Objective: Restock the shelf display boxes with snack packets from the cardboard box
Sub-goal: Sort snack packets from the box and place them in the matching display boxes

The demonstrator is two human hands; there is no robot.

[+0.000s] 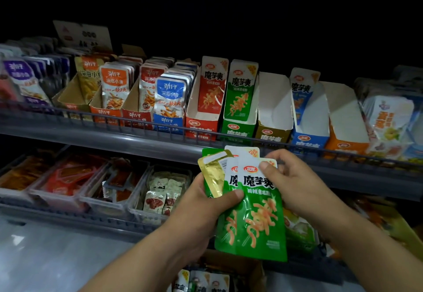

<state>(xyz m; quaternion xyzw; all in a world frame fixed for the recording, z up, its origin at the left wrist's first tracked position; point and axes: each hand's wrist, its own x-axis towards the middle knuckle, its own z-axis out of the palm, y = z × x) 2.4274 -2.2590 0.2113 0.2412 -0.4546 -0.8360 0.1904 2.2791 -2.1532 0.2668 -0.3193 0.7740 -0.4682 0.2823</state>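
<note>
We see the left hand (206, 202) gripping a fan of green packets (251, 220), thumb across their fronts, and the right hand (295, 184) pinching the front one's top corner, below the shelf boxes (238, 129) and above the cardboard box (242, 266).

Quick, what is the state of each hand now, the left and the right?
Left hand: grips a fanned bunch of green and gold foil snack packets.
Right hand: pinches the top of the front green packet.
</note>
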